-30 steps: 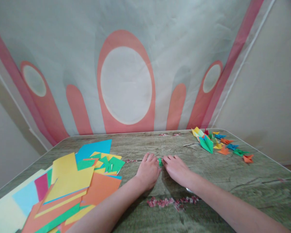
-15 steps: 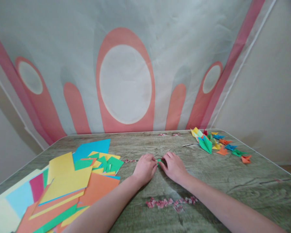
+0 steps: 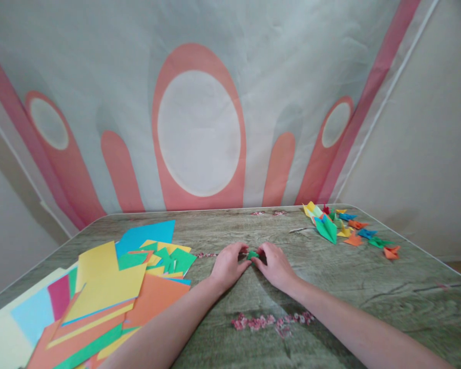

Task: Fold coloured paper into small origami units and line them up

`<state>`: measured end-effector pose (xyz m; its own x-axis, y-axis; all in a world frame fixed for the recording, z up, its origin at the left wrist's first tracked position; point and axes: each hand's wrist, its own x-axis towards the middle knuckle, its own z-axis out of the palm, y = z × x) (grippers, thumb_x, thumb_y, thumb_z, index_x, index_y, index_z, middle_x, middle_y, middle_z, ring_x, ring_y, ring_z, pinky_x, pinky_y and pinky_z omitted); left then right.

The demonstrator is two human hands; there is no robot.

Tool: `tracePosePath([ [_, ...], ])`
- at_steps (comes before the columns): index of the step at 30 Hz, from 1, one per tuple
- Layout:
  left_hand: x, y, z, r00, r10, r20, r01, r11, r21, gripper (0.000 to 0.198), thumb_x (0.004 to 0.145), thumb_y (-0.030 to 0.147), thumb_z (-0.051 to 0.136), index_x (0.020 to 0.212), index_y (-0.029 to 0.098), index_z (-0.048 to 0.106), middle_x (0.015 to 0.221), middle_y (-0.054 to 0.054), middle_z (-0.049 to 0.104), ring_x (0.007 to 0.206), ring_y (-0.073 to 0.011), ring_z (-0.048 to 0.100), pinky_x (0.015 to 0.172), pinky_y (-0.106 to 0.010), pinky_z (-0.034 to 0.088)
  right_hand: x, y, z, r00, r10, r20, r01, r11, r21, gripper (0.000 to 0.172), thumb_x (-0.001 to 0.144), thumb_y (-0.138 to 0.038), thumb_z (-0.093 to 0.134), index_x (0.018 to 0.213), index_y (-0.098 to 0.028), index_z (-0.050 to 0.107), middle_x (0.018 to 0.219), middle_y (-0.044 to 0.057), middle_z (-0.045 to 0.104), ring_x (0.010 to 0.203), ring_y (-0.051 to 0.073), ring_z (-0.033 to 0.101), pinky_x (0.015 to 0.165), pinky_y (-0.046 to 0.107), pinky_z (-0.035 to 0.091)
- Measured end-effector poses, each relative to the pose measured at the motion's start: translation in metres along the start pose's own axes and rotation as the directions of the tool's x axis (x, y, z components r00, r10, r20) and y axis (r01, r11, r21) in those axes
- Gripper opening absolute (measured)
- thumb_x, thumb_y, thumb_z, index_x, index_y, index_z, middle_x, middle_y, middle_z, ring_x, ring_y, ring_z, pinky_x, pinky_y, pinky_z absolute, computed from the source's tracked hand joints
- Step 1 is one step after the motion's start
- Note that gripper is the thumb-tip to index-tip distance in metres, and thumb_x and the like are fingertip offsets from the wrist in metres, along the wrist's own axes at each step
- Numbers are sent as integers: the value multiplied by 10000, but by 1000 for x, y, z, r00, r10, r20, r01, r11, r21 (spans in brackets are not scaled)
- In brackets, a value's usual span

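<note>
Between my hands, at the middle of the table, is a small green folded paper (image 3: 252,255). My left hand (image 3: 230,264) pinches its left side, thumb in front and fingers curled behind. From the other side my right hand (image 3: 274,265) holds the paper's right edge between thumb and fingertips. Parts of the paper are hidden by the fingers, so its exact folded shape is hard to make out.
Coloured paper sheets (image 3: 103,292) lie in an overlapping heap at the left, with small green and yellow scraps on top. Several small folded paper figures (image 3: 367,233) and a green paper plane (image 3: 326,229) sit at the back right of the wood-patterned table (image 3: 330,292).
The fingers of my left hand have spread from the thumb and lifted slightly. More of the green paper shows between my hands now. The heap and the figures stay put.
</note>
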<state>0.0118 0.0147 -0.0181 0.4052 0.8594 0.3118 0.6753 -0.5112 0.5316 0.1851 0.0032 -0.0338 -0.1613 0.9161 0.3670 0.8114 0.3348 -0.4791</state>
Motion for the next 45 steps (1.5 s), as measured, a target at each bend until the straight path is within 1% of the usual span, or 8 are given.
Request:
tracePosePath([
  [4, 0, 2, -1, 1000, 8, 11, -8, 1000, 2, 377, 730, 229, 616, 1090, 233, 502, 927, 4, 627, 883, -166, 575, 805, -292, 441, -1, -3, 1, 1000, 4, 18, -7, 986, 169, 92, 792, -276, 551, 825, -201, 511, 770, 13, 582, 729, 167, 527, 679, 288, 399],
  [9, 0, 4, -4, 999, 34, 15, -35, 998, 49, 140, 734, 194, 591, 872, 214, 594, 874, 1, 631, 838, -165, 570, 763, -273, 428, -1, -8, -3, 999, -23, 38, 8, 936, 352, 96, 813, -290, 530, 831, -196, 539, 780, 11, 582, 720, 151, 536, 670, 269, 420],
  [17, 0, 2, -3, 1000, -3, -10, 3, 1000, 6, 52, 686, 158, 594, 721, 194, 604, 730, 17, 612, 721, -144, 549, 659, -237, 400, 0, -11, -11, 989, -146, 16, 130, 920, 369, 93, 825, -263, 536, 780, -196, 583, 754, 11, 566, 743, 153, 522, 688, 263, 405],
  [22, 3, -2, 3, 997, -74, -24, 67, 975, -213, 29, 653, 154, 605, 629, 164, 593, 643, 28, 582, 655, -122, 525, 611, -217, 385, -1, -12, -11, 990, -142, 0, 131, 909, 396, 107, 820, -278, 539, 766, -191, 570, 765, 13, 571, 749, 153, 523, 696, 267, 406],
  [27, 9, -6, 6, 969, -242, 49, 223, 770, -597, 166, 638, 271, 672, 630, 122, 599, 567, 23, 575, 527, -91, 484, 524, -200, 368, 0, -9, -6, 997, -42, 71, -3, 841, 541, 209, 767, -338, 601, 904, -186, 556, 759, -4, 591, 654, 129, 528, 616, 246, 418],
  [31, 10, -4, 4, 972, -219, 80, 212, 689, -693, 237, 658, 342, 685, 714, 113, 653, 648, -13, 638, 577, -111, 530, 574, -218, 402, 3, -3, -3, 998, 8, 70, -47, 818, 573, 198, 756, -350, 603, 853, -180, 567, 691, -17, 576, 609, 124, 506, 577, 239, 403],
  [38, 9, 1, -3, 996, -83, -19, 61, 858, -511, 206, 758, 316, 604, 858, 158, 688, 809, -40, 646, 753, -149, 570, 659, -233, 427, 5, 0, -4, 1000, 2, -15, 6, 847, 532, 121, 802, -296, 527, 810, -179, 558, 681, -13, 558, 618, 129, 515, 585, 239, 407],
  [45, 6, 2, -3, 984, 42, -175, -95, 947, -306, 156, 719, 223, 654, 871, 193, 642, 889, -27, 631, 888, -164, 556, 810, -275, 419, 2, 1, -10, 965, -223, -137, 241, 962, 130, 74, 776, -140, 525, 771, -185, 583, 766, 25, 581, 755, 164, 529, 712, 275, 393],
])
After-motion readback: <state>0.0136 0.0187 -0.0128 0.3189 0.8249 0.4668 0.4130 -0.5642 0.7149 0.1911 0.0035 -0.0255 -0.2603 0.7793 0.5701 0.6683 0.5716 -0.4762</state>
